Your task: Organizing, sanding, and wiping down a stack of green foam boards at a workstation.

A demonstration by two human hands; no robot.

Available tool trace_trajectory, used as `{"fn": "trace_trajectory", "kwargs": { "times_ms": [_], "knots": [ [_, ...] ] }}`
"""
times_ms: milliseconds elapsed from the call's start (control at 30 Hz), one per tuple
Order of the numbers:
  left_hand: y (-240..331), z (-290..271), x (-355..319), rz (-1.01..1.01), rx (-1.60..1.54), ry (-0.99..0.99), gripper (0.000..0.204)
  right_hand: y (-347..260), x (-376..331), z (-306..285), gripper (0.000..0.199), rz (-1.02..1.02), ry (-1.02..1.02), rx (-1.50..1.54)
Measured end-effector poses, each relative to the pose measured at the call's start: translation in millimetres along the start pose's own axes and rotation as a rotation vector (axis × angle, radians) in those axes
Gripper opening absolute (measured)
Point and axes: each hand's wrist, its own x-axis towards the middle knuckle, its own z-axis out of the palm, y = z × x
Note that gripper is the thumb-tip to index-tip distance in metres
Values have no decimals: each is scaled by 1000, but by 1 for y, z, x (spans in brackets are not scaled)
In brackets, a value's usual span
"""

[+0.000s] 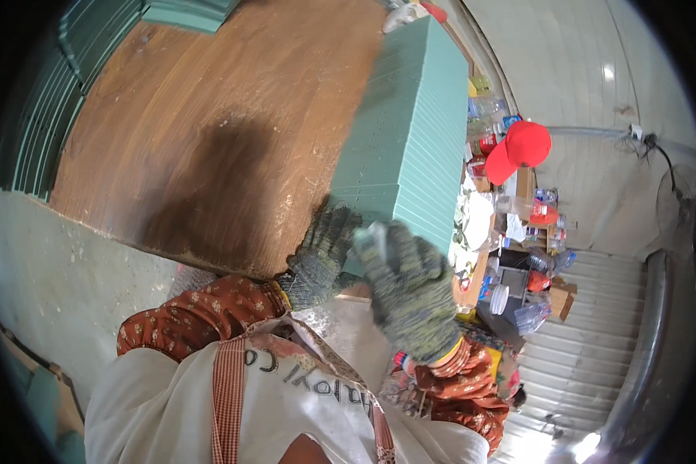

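Note:
A long stack of thin teal panels (433, 139) lies along the right side of a brown wooden tabletop (170, 100), its edges showing as fine lines. Both my hands wear grey-green knitted gloves. At the near end of the stack, my left hand (317, 255) rests with its fingers stretched against the panels. Just right of it, my right hand (411, 288) is raised over the stack's near corner with its fingers brought together. A small pale patch shows at its fingertips; I cannot make out what it is.
More teal panels (35, 131) stand stacked at the far left, and others (185, 14) lie at the far edge. Right of the stack, a cluttered shelf holds bottles, a red cap (522, 149) and a white tub (499, 299). A shadow falls across the tabletop.

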Motion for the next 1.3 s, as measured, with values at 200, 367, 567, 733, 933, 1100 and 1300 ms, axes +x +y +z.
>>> {"fn": "trace_trajectory", "kwargs": {
  "times_ms": [200,367,567,733,933,1100,1300],
  "knots": [
    [74,45,-23,635,1200,271,88,80,-60,31,57,562,238,-46],
    [79,45,-27,823,1315,164,87,98,-147,108,45,946,423,328],
    [81,26,-30,533,1628,135,75,128,-169,207,47,922,370,482],
    [108,26,-56,350,2001,173,76,187,-187,225,46,923,247,355],
    [183,-48,-149,-139,2182,1201,59,263,-215,225,63,892,302,154],
    [168,-31,-180,400,1943,1409,56,334,-163,217,85,1247,201,301],
    [156,42,-128,456,2164,1130,55,397,-153,259,25,970,281,158]
  ]
}}
